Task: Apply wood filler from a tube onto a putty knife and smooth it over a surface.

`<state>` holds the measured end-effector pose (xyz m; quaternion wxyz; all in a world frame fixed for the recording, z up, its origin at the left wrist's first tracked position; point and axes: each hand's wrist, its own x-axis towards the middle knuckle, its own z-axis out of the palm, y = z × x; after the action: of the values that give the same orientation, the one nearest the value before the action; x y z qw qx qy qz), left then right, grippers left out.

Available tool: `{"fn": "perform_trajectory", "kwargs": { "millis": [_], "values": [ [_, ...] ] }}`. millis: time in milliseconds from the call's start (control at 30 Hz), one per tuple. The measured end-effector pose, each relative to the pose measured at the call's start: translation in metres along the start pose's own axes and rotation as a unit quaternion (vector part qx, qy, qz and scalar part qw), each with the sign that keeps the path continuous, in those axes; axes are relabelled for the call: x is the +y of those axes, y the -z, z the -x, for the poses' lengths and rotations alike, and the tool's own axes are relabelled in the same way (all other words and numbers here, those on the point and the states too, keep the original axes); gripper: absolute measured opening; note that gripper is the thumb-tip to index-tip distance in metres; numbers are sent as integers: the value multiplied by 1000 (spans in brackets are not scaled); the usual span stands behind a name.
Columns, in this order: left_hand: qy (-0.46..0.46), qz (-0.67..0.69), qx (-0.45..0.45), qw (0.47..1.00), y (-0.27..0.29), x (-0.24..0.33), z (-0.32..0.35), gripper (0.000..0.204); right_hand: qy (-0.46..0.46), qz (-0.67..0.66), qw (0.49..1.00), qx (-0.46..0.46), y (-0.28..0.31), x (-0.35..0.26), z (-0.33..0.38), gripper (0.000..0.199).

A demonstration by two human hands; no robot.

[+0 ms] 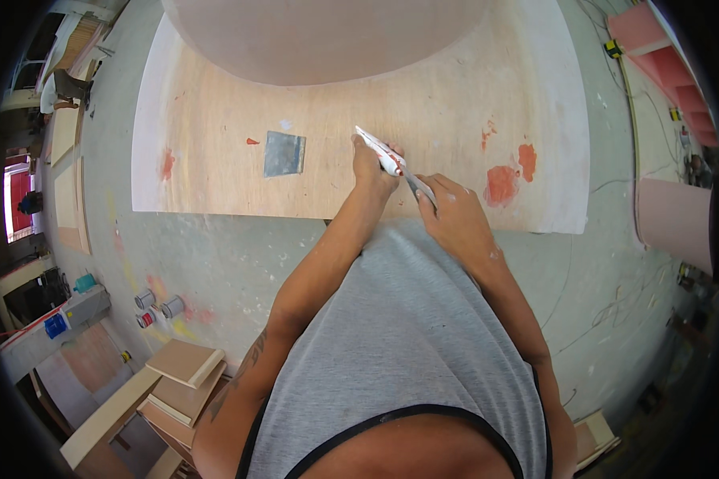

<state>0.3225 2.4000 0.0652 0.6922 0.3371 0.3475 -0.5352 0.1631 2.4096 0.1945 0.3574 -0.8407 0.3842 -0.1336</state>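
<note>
My left hand (373, 165), above the near part of the wooden board (327, 191), is closed around a narrow flat piece (382, 153) coated in white paste with red streaks. The coating hides what kind of piece it is. My right hand (458, 209) grips a grey putty knife (418, 187). Its working end meets the lower end of the white-coated piece. To the left of my hands, a grey, nearly square flat sheet (284, 155) lies on the board. Both hands are just in front of my grey shirt.
A large, pale rounded form (327, 48) covers the board's far middle. Red smears (502, 185) mark its right side. Several cans (172, 306) stand on the floor at left, near stacked wooden panels (185, 363). A pink curved piece (673, 223) and cables lie at right.
</note>
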Motion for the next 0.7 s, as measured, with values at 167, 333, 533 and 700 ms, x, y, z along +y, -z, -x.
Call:
{"fn": "perform_trajectory", "kwargs": {
  "millis": [167,333,533,700],
  "values": [
    [-21,-3,-6,1000,-4,3,4,55,-14,-6,1000,-11,3,-1,2,25],
    [-50,-62,-70,994,-4,3,6,56,-13,6,1000,-12,4,-1,3,25],
    [-36,-34,-71,996,-1,4,5,58,-18,37,999,-17,1,-3,5,26],
    [-42,-49,-49,997,-6,1,11,54,-11,33,999,-12,0,-2,6,26]
  ]
}}
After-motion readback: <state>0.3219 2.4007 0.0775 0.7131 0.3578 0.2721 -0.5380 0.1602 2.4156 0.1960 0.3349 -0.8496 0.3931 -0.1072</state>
